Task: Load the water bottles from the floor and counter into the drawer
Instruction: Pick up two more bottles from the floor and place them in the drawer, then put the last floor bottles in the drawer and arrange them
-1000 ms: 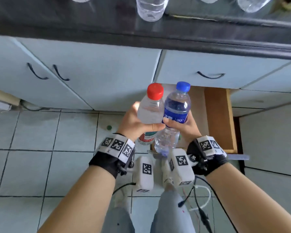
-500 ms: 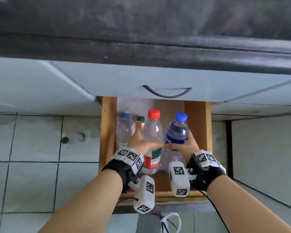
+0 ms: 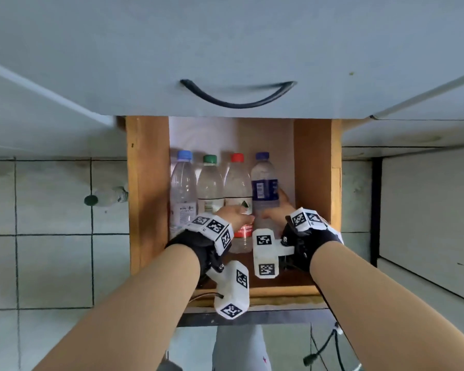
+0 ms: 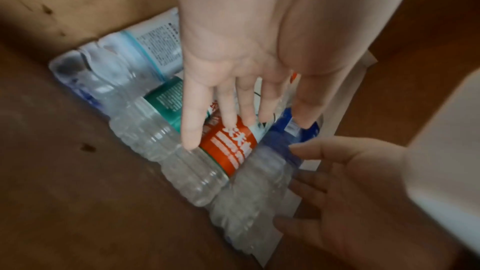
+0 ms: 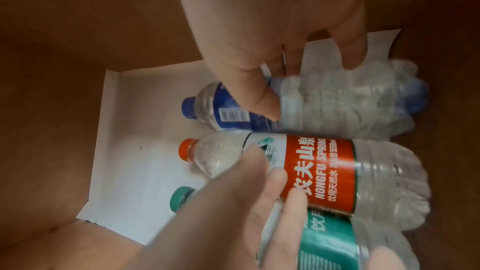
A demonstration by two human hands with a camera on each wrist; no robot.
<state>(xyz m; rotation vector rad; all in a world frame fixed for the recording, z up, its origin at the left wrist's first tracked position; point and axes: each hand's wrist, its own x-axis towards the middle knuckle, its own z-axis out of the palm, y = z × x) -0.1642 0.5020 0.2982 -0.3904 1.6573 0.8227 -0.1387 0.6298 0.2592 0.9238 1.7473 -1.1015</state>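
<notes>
I have both hands down in the drawer [image 3: 148, 199], and four bottles lie side by side on its floor, caps pointing to the back: a light-blue-capped bottle [image 3: 183, 194] against the left wall, then a green-capped bottle [image 3: 210, 192], a red-capped bottle [image 3: 238, 194] and a dark-blue-capped bottle [image 3: 264, 188]. My left hand [image 4: 249, 52] is spread, fingers straight, the tips over the red-capped bottle's label; whether they press it or hover I cannot tell. My right hand [image 5: 272, 34] has its thumb and fingers curled round the dark-blue-capped bottle, so that one is not yet let go. The risk I see is rolling: these are round, lying flat, and a bare strip of drawer floor lies between the dark-blue-capped bottle and the right wall, so when I release, it could roll away from the row. Lifting my left hand carelessly could also drag the red-capped bottle askew across its neighbours. Soft, ribbed plastic may flex and slip under a loose grip. Count: four bottles in the drawer, one of each cap colour; one more bottle [image 3: 106, 196] with a dark green cap lies on the floor tiles left of the drawer, still to be loaded. The tabletop is out of view, so I cannot count what remains there.
</notes>
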